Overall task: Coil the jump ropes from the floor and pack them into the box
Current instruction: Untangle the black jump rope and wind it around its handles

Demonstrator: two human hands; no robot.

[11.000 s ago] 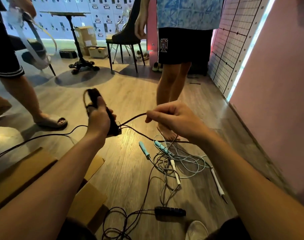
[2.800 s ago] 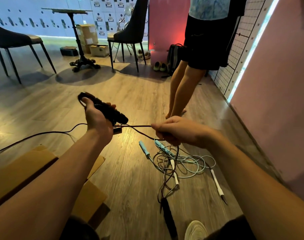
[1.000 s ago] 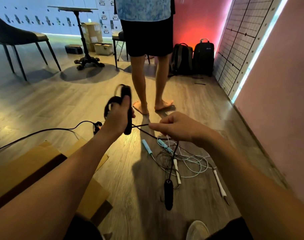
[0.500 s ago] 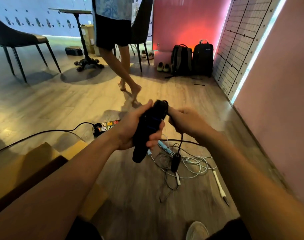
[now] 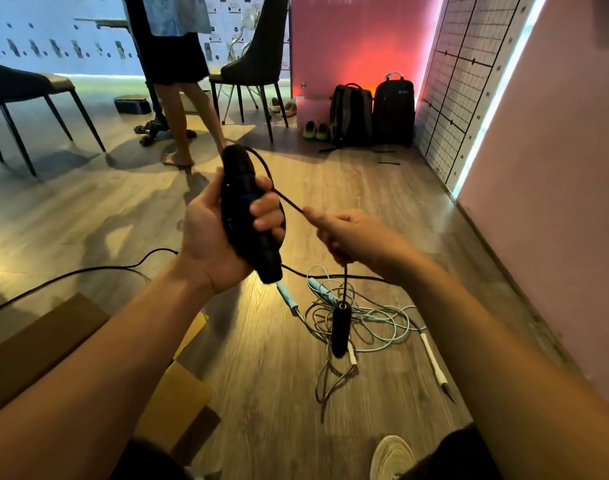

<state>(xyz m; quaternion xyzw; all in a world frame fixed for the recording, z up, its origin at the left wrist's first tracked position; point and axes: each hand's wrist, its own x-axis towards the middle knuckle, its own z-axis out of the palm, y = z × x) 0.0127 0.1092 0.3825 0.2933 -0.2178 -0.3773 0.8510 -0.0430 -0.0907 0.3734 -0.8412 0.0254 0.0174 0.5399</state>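
one black rope (image 5: 288,201) nearly wound: l hand (image 5: 223,240) clenched on its handle (image 5: 242,188) w/ the coils, r hand (image 5: 355,237) fingers (image 5: 318,218) pinching the cord. 2nd handle (image 5: 340,329), on the floor (image 5: 88,209) secs ago, now dangles right of the box (image 5: 43,344), above the pale blue ropes (image 5: 382,323); those prob. next.

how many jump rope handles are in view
6. One black handle gripped in the left hand, another black handle dangling on its black cord from the right hand, two light blue handles and two white handles on the wooden floor.
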